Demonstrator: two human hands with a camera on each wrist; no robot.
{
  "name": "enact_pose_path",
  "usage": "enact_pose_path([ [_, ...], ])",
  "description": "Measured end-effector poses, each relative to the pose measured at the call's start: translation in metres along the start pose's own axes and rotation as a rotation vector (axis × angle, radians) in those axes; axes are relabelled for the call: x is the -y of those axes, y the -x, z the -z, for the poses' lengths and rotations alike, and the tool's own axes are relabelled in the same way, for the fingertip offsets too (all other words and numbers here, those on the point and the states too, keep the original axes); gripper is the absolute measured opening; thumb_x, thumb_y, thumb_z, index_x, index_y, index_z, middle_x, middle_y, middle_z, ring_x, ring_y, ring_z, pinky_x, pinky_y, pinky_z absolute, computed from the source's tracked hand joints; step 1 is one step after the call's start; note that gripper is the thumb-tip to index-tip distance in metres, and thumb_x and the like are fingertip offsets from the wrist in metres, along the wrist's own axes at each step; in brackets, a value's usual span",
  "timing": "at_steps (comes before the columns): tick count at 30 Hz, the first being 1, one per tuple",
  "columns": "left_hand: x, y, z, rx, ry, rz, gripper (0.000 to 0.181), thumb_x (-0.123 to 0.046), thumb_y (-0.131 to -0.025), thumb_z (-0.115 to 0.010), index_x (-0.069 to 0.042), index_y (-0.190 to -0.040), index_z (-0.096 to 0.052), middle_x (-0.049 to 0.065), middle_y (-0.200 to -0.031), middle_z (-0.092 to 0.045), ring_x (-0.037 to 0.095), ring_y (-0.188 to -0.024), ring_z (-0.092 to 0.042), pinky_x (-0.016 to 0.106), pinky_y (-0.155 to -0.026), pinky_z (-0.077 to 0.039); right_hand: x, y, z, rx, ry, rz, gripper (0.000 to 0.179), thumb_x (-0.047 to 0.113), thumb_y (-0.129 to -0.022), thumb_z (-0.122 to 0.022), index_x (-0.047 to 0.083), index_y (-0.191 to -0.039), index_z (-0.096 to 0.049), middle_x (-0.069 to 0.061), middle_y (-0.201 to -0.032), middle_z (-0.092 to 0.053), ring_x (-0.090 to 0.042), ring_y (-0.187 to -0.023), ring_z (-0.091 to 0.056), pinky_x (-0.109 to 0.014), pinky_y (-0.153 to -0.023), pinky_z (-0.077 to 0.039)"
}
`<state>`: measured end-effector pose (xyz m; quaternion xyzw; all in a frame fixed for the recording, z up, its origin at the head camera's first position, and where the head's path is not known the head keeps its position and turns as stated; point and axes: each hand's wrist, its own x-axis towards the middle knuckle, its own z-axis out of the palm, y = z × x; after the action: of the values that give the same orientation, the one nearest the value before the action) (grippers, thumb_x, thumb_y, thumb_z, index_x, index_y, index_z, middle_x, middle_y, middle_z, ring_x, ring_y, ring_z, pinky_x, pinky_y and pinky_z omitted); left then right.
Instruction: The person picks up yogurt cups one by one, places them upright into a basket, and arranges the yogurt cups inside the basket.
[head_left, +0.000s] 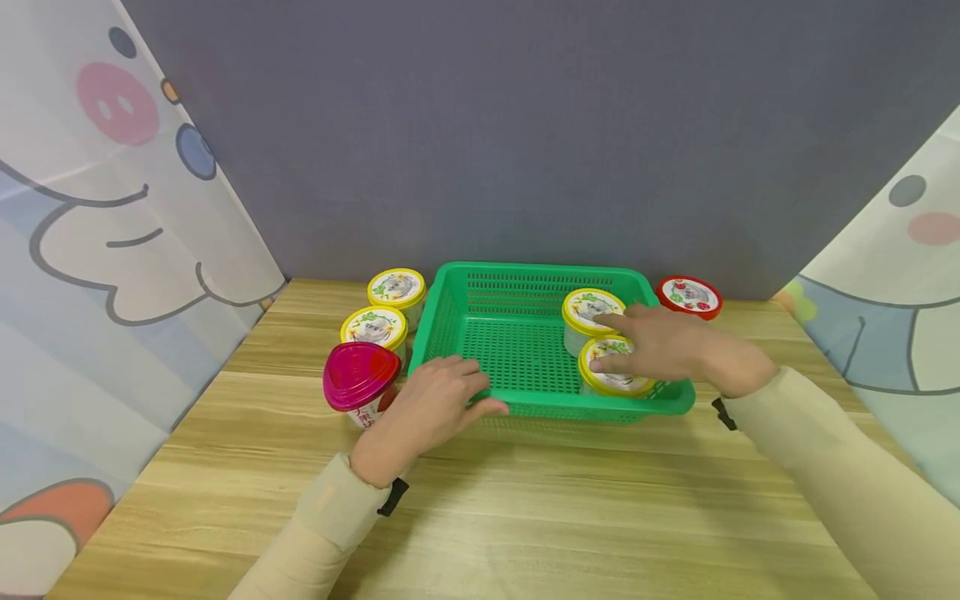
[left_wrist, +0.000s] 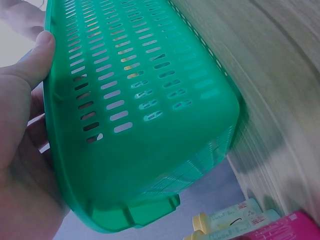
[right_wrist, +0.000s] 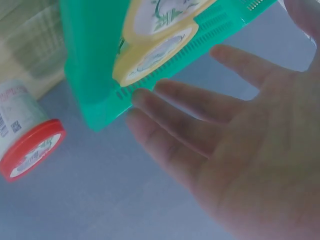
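Green basket near the back edge of the table is held by the left hand; the right hand, spread wide over yellow-lidded tubs, likely arranges them, then should lift clear.

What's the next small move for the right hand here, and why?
Probably lift the right hand clear of the two round, yellow-lidded plastic tubs: both sit inside the green, perforated plastic basket, the right fingers are extended and seem to grip neither, and the left hand holds the basket's rim.
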<state>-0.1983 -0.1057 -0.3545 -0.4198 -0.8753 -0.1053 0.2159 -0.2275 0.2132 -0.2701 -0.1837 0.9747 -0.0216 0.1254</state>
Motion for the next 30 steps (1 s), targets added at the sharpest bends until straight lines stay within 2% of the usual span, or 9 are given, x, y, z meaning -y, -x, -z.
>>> enact_pose_path([
  [3,0.000,0.000,0.000,0.004,0.000,0.004,0.037,-0.046,-0.091,-0.072,-0.016,-0.072,-0.063,-0.008,-0.067,-0.045,0.011,-0.063,-0.044,0.025,-0.062,-0.042,-0.003,-0.001,0.003,-0.032,0.022,0.017,0.094,0.079,-0.088,-0.052,0.017,-0.157,-0.039,-0.021,-0.139,-0.052,-0.046,-0.122,-0.054,-0.059,-0.087,-0.048],
  [7,0.000,-0.001,0.000,0.006,0.003,0.007,0.038,-0.047,-0.091,-0.072,-0.016,-0.071,-0.062,-0.008,-0.066,-0.043,0.010,-0.062,-0.042,0.025,-0.062,-0.041,-0.007,-0.002,0.005,-0.063,0.032,0.031,0.091,0.075,-0.090,-0.054,0.013,-0.156,-0.041,-0.025,-0.140,-0.051,-0.052,-0.124,-0.051,-0.063,-0.093,-0.045],
  [16,0.000,0.000,-0.001,0.005,0.001,0.013,0.039,-0.048,-0.091,-0.072,-0.017,-0.070,-0.060,-0.008,-0.066,-0.042,0.010,-0.062,-0.042,0.026,-0.061,-0.041,-0.018,-0.008,0.008,-0.098,0.064,-0.031,0.092,0.077,-0.091,-0.050,0.013,-0.156,-0.041,-0.032,-0.150,-0.040,-0.060,-0.133,-0.038,-0.072,-0.097,-0.038],
  [23,0.000,-0.001,-0.002,-0.017,0.003,-0.005,0.039,-0.046,-0.090,-0.073,-0.017,-0.069,-0.059,-0.008,-0.065,-0.041,0.011,-0.062,-0.041,0.026,-0.061,-0.041,-0.038,-0.015,0.007,-0.107,0.016,-0.063,0.098,0.080,-0.091,-0.043,0.009,-0.158,-0.034,-0.036,-0.155,-0.028,-0.060,-0.140,-0.027,-0.073,-0.104,-0.029],
  [30,0.000,-0.001,-0.003,-0.016,-0.004,-0.013,0.040,-0.047,-0.090,-0.073,-0.017,-0.068,-0.058,-0.008,-0.065,-0.040,0.010,-0.061,-0.039,0.025,-0.061,-0.039,-0.052,-0.021,0.005,-0.134,0.018,-0.090,0.098,0.079,-0.094,-0.039,0.008,-0.160,-0.028,-0.039,-0.158,-0.018,-0.064,-0.140,-0.019,-0.078,-0.104,-0.024],
])
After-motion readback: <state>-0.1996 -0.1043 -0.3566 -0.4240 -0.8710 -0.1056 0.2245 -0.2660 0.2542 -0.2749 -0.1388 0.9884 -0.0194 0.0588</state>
